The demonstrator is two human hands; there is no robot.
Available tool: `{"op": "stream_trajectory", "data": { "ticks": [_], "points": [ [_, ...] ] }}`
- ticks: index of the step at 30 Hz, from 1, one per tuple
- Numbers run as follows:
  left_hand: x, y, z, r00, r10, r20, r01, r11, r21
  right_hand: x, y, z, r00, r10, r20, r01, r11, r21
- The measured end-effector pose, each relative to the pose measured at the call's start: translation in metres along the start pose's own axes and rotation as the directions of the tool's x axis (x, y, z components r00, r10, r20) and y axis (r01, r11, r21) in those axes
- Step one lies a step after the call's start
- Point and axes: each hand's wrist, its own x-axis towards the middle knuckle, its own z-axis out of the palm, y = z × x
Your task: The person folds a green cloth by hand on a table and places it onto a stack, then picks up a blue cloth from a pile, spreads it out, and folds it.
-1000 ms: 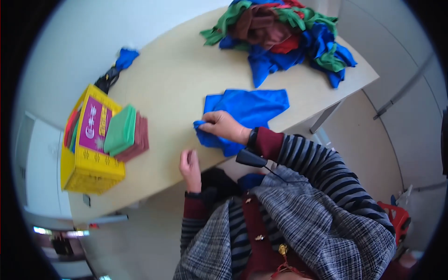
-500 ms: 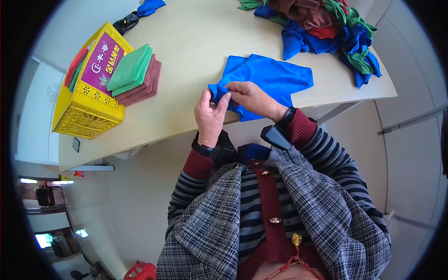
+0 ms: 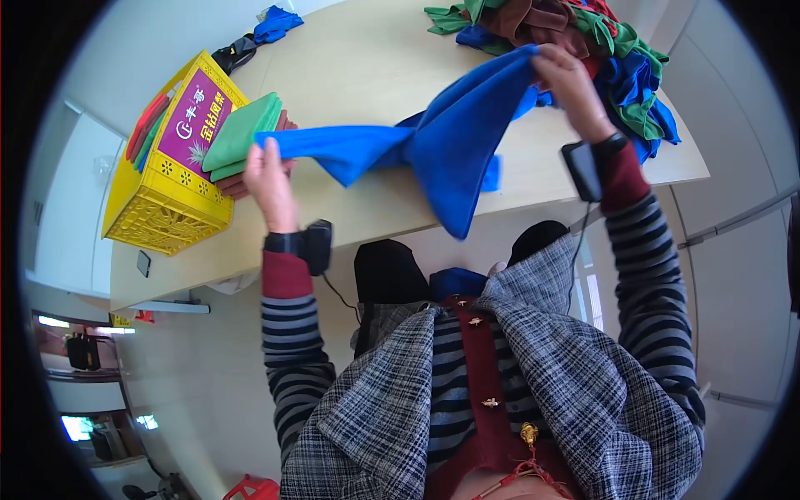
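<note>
Head view: the blue cloth (image 3: 433, 150), which half a second ago lay flat on the surface (image 3: 358, 75) under both hands, is now lifted clear of it and stretched between them; one second ago only the right hand rested on it while the left lay at the surface edge; the left hand (image 3: 268, 173) is now closed in a pinch on the cloth's left corner, held just in front of the stack of folded cloths (image 3: 242, 133); the right hand (image 3: 565, 79) is closed in a pinch on the opposite corner, raised up and to the right, in front of the heap of loose cloths (image 3: 600, 33); the cloth hangs in the air between the two grips, with a pointed fold drooping from its middle past the near edge of the surface; judgement: the change from pressing to lifting indicates that the cloth is being opened out and pulled taut, not laid down; the folded stack, green on top with a dark red layer beneath, leans against the yellow crate (image 3: 171, 179) at the left end of the surface; the crate holds further cloths standing on edge; a small blue and black bundle (image 3: 258, 37) lies well apart at the far left corner; each wrist carries a dark strapped device.
</note>
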Motion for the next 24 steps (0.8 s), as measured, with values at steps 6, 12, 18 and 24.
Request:
{"op": "stream_trajectory", "data": {
  "ticks": [6, 12, 18, 24],
  "points": [
    [0.081, 0.034, -0.023, 0.99, 0.135, -0.046, -0.139, 0.984, -0.113, 0.042, 0.017, -0.136, 0.99, -0.009, -0.14, 0.004, 0.999, -0.034],
    [0.125, 0.045, -0.062, 0.991, 0.12, -0.059, -0.127, 0.983, -0.134, 0.038, 0.019, -0.154, 0.919, -0.051, -0.392, 0.022, 0.997, -0.079],
    [0.11, 0.03, -0.065, 0.992, 0.094, -0.087, -0.1, 0.992, -0.072, 0.013, 0.041, -0.176, 0.938, -0.061, -0.34, -0.043, 0.955, -0.293],
    [0.081, 0.012, -0.102, 0.996, 0.002, -0.094, 0.001, 0.999, 0.035, 0.004, 0.049, -0.153, 0.969, 0.112, -0.22, -0.138, 0.985, -0.103]
  ]
}}
